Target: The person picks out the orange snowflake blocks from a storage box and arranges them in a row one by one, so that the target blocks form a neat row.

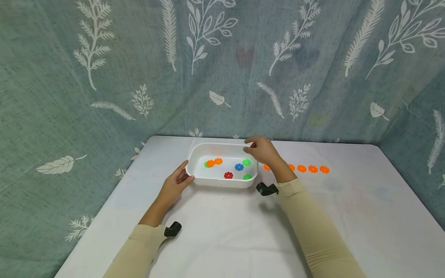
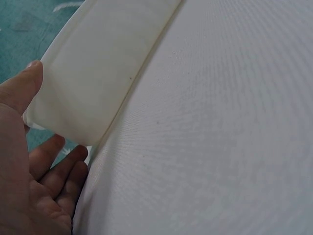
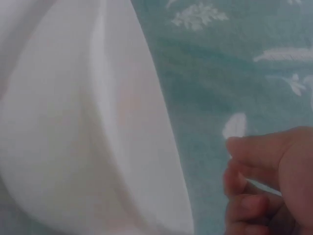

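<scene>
My left hand (image 1: 172,187) holds a white plastic tub (image 1: 215,182) at its left end, thumb by the near corner and fingers along the end wall. In the left wrist view the thumb lies against the wall of the tub (image 2: 93,73). Inside lie notched flower-shaped discs: a red disc (image 1: 228,175), a blue disc (image 1: 239,167), a green disc (image 1: 246,162), another green disc (image 1: 247,177) and an orange disc (image 1: 218,161). A second orange disc (image 1: 210,163) overlaps a green one. My right hand (image 1: 263,150) is over the tub's far right corner, fingers loosely bent, nothing visible between them.
To the right of the tub a row of several orange discs (image 1: 313,169) lies on the white-covered table (image 1: 222,231), partly hidden by the right forearm. A green leaf-patterned cloth (image 1: 215,119) hangs behind the table. A small black device (image 1: 267,189) sits at each wrist.
</scene>
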